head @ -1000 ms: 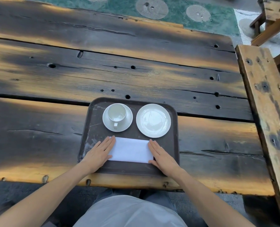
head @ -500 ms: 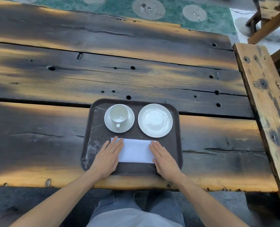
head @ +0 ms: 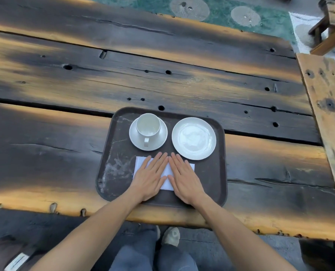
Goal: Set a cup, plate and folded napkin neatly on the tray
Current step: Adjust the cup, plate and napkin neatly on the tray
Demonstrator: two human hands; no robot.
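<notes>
Head view: both hands lie flat, fingers spread, left hand (head: pixel 150 176) and right hand (head: pixel 184 178) pressing the napkin (head: pixel 167 183) on the tray (head: pixel 111 173). Behind it stand the cup (head: pixel 148 126) and plate (head: pixel 194 138).

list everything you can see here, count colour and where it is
tray: 1, dark brown, near edge of the table
cup: 1, white, upright on the saucer, handle toward the person
saucer: 1, white, far left of the tray
plate: 1, white, far right of the tray, bare
napkin: 1, white, folded flat, near part of the tray, mostly under the hands
table: 1, dark weathered planks with orange streaks
bench: 1, worn wood, right of the table
mat: 1, green with pale discs, beyond the table
shoe: 1, pale, below the table edge
left hand: 1, flat on the napkin
right hand: 1, flat on the napkin
</notes>
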